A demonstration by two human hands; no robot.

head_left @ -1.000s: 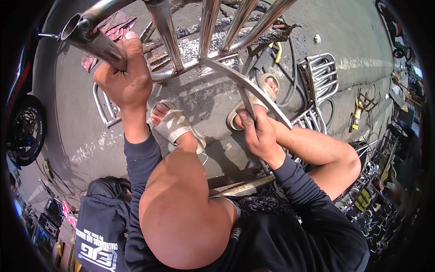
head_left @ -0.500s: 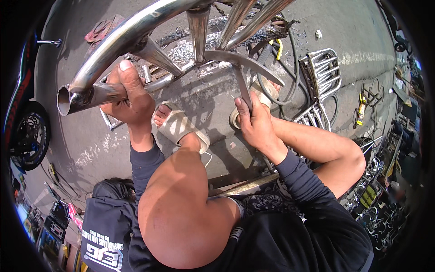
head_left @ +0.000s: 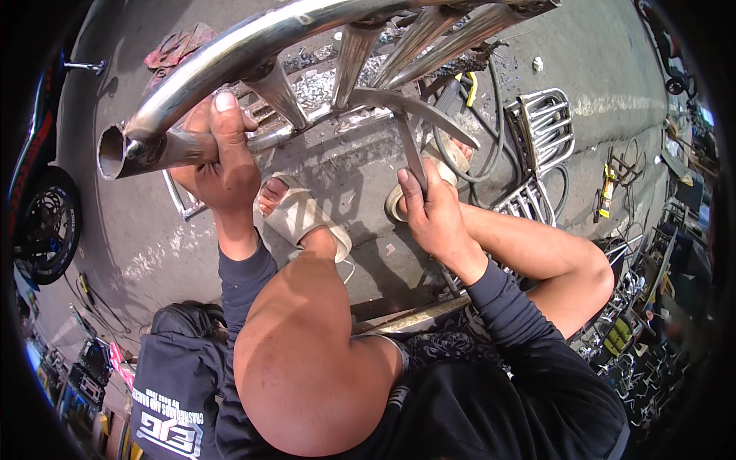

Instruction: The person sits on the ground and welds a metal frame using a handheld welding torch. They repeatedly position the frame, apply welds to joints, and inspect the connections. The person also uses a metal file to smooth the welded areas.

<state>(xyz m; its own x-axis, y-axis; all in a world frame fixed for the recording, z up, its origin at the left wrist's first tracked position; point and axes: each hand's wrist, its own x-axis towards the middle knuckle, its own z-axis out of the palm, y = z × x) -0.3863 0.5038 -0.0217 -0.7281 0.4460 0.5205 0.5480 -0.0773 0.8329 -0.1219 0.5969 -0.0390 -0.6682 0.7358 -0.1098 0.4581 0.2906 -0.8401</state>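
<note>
Above the concrete ground [head_left: 153, 230], a polished steel tube frame [head_left: 253, 46] spans the top of the view, its open tube end pointing left and several welded struts fanning up from a curved flat bar. The left hand [head_left: 218, 161] is wrapped tight around the tube near that open end, fingers curled over it. The right hand [head_left: 437, 215] is closed around a thin strut hanging down from the curved bar, thumb pressed along it. Below the frame sit two sandalled feet. A chrome rack [head_left: 544, 126] lies on the ground to the right, just beside a black cable [head_left: 491, 123]; a motorcycle wheel [head_left: 46, 226] stands at the left edge.
</note>
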